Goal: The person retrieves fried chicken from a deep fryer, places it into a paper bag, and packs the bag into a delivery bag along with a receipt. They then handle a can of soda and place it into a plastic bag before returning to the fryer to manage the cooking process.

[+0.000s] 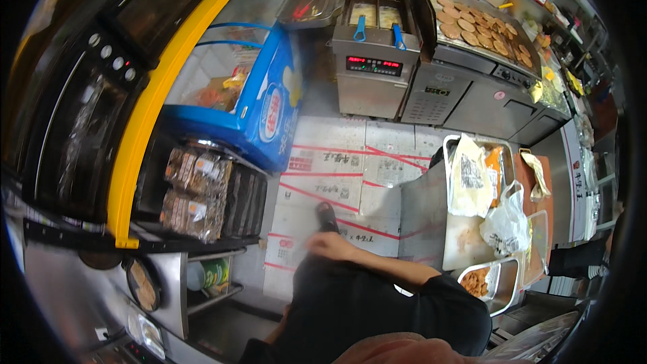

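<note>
My right hand (326,246) hangs in front of my dark clothing, just above my shoe (326,215). Its fingers look curled and slightly blurred, and no object shows in it. Of my left arm only a sliver of forearm (278,331) appears at the lower edge; the left hand itself is out of view. Before me lies a floor covered with flattened cardboard (323,192), printed and striped with red tape. To my right, a white cutting board (457,242) carries a steel tray (450,149) of bagged food, with a white plastic bag (505,227) beside it.
Ahead stand a double fryer (371,91) with blue-handled baskets and a griddle (429,5) covered with patties. A blue chest freezer (268,116) and packaged buns (194,217) on black trays are at left, by ovens (76,126). Another person's dark-clothed limb (576,260) shows far right.
</note>
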The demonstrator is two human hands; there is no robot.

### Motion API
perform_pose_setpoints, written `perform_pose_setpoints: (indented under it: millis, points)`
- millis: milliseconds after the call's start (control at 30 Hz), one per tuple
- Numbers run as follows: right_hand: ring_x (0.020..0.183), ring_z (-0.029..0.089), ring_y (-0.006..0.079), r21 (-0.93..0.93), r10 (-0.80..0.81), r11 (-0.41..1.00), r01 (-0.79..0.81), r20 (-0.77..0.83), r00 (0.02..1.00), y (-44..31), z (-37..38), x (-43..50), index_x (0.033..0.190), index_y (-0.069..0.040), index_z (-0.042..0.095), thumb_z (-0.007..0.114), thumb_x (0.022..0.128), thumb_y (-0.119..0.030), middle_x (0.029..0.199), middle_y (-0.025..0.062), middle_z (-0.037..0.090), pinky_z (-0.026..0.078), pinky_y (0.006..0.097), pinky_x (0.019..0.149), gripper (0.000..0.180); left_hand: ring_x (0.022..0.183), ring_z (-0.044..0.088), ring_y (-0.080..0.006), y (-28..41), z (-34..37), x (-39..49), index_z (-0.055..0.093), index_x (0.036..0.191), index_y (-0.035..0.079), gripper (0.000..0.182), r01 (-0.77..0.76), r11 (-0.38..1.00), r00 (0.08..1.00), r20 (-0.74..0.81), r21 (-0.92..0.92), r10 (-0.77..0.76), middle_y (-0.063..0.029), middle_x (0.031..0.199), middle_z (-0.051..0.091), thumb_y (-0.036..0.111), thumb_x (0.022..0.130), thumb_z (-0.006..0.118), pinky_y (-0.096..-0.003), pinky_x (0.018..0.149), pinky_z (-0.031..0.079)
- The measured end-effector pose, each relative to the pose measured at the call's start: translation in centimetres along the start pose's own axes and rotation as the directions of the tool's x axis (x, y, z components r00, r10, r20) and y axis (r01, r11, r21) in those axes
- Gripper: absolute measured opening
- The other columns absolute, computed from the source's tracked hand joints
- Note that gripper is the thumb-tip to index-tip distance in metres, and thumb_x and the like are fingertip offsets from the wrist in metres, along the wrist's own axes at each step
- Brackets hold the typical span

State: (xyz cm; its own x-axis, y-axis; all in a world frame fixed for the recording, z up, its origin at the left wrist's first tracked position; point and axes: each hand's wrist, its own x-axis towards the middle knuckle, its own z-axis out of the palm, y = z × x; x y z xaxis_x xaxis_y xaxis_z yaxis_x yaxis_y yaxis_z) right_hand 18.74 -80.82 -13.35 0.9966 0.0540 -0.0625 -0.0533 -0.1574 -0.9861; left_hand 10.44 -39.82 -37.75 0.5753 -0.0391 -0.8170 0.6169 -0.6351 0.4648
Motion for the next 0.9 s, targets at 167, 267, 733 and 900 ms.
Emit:
perform_pose_setpoints:
  millis: [167,267,733,900]
  points:
    - [0.077,0.063,0.0127,0.024,0.328,0.943,-0.332,-0.240,0.914,5.4,-9.5,4.0,0.100,-0.002,0.064,0.061,0.087,-0.006,0.086,0.0058,0.066,0.051,0.0274,0.070,0.014,0.071,0.060,-0.0148,12.2,-3.2,9.3,0.064,0.077,0.008,0.012,-0.151,0.939,0.911,0.326,-0.311,0.254,-0.0018,0.073,0.061,0.016,0.084,0.060,-0.0313,0.061,0.050]
    - [0.071,0.060,0.0115,0.155,0.272,0.959,-0.236,-0.280,0.921,7.0,-15.2,6.1,0.100,-0.002,0.062,0.058,0.088,-0.003,0.081,0.0028,0.063,0.050,0.0259,0.064,0.013,0.069,0.061,-0.0176,25.8,-2.9,17.6,0.063,0.071,0.008,0.011,-0.182,0.982,0.969,0.158,-0.057,0.189,-0.0038,0.074,0.065,0.013,0.080,0.059,-0.0328,0.061,0.051]
    - [0.066,0.059,0.0128,0.572,0.463,0.786,0.237,-0.797,0.388,8.3,-47.1,21.6,0.115,-0.008,0.049,0.059,0.094,-0.029,0.089,0.0070,0.065,0.046,0.0236,0.057,0.031,0.079,0.064,-0.0158,75.3,13.9,16.3,0.058,0.113,0.004,0.026,-0.391,0.885,0.827,0.327,-0.250,0.458,-0.0079,0.092,0.064,0.008,0.088,0.062,-0.0263,0.064,0.051]
    - [0.051,0.054,0.0102,0.576,0.499,0.761,0.300,-0.814,0.297,8.9,-58.4,28.3,0.101,-0.009,0.052,0.050,0.098,-0.034,0.071,0.0039,0.059,0.040,0.0241,0.043,0.026,0.083,0.063,-0.0159,83.5,17.3,13.7,0.054,0.116,0.004,0.026,-0.430,0.840,0.762,0.367,-0.330,0.534,-0.0080,0.097,0.063,0.012,0.092,0.059,-0.0264,0.069,0.050]
